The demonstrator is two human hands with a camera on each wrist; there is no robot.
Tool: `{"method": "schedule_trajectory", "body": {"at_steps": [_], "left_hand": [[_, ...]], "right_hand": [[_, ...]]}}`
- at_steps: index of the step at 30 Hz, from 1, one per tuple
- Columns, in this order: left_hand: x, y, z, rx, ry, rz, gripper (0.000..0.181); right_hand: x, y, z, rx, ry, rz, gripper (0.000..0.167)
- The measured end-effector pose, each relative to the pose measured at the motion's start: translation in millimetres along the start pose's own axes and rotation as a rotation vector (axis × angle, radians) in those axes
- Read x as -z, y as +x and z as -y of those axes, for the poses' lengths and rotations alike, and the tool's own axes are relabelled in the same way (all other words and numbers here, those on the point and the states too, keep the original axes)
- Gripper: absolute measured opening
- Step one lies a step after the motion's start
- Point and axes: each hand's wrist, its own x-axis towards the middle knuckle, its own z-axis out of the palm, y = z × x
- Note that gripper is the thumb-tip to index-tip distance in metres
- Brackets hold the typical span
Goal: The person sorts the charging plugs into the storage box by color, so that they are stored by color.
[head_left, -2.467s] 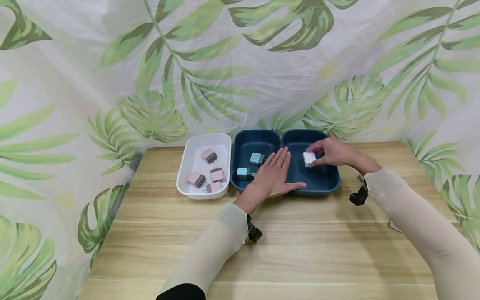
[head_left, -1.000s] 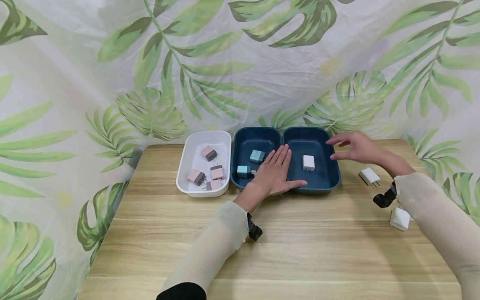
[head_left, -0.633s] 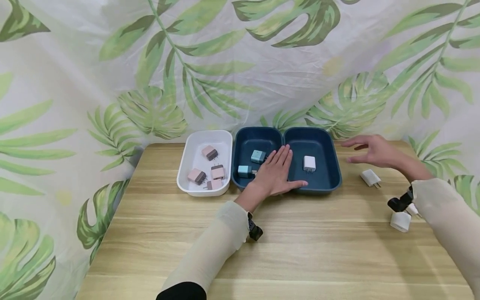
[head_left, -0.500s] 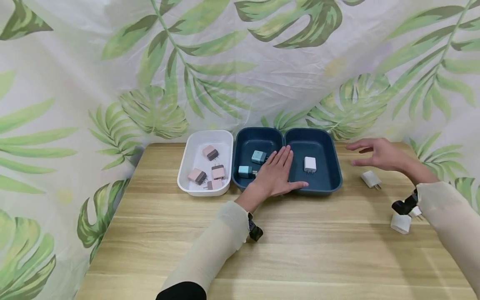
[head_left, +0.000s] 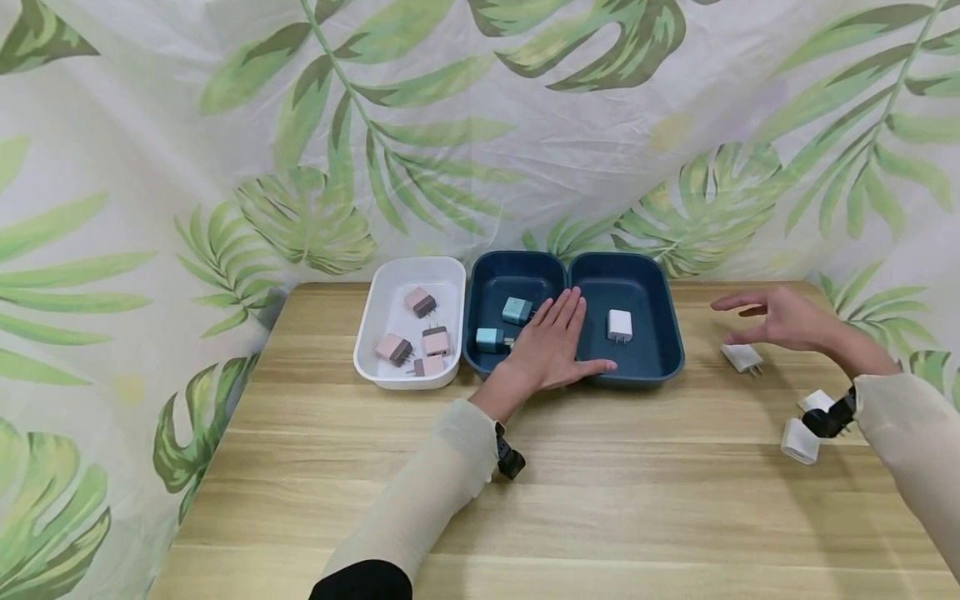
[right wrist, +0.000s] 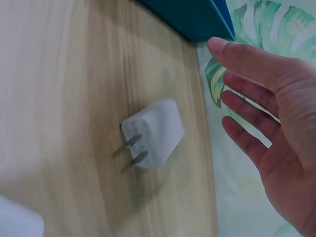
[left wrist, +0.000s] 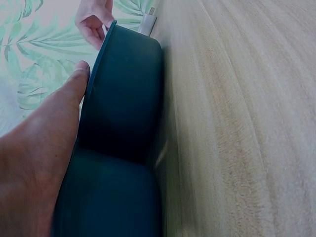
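My left hand (head_left: 547, 346) lies with straight fingers across the shared rims of two dark blue trays, the middle tray (head_left: 491, 271) and the right tray (head_left: 660, 358). Inside the right tray sits one white charger plug (head_left: 618, 323). Two teal charger plugs, one of them the upper teal plug (head_left: 516, 310), lie in the middle tray. My right hand (head_left: 787, 318) hovers, fingers apart and holding nothing, just over a white charger plug (head_left: 742, 357) on the table. In the right wrist view that plug (right wrist: 155, 133) shows its two prongs, separate from my fingers.
A white tray (head_left: 365, 333) with several pink-and-grey charger plugs stands left of the blue trays. Two more white plugs, the nearer one (head_left: 800, 442) and one behind it (head_left: 816, 402), lie under my right wrist. A leaf-patterned cloth (head_left: 420, 125) hangs behind the wooden table.
My right hand let go of a white charger plug in the right blue tray. It then moved right, out over the table to another white plug. The left hand stayed put.
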Motion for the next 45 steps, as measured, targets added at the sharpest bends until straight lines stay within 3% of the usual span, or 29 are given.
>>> {"method": "schedule_trajectory", "body": {"at_steps": [7,25,33,41,45], "left_hand": [[0.5,0.8,0.9,0.001,-0.003,0.001,0.115],[-0.4,-1.3,-0.4,-0.001,-0.023,0.008,0.114],[0.0,-0.4,0.4,0.001,-0.021,0.007,0.114],[0.6,-0.9,0.1,0.003,-0.009,0.003,0.114],[0.3,-1.2,-0.2,0.0,-0.008,-0.003,0.115]], "right_hand": [[-2.0,-7.6,-15.2,-0.019,-0.004,0.053,0.057],[-20.9,-22.6,-37.8,-0.016,0.09,0.062,0.055],[-19.9,-22.6,-41.4,-0.03,0.076,0.068,0.055],[-20.9,-25.8,-39.9,-0.042,0.155,0.089,0.057],[-21.4,-27.8,-39.1,-0.051,0.119,0.088,0.053]]}}
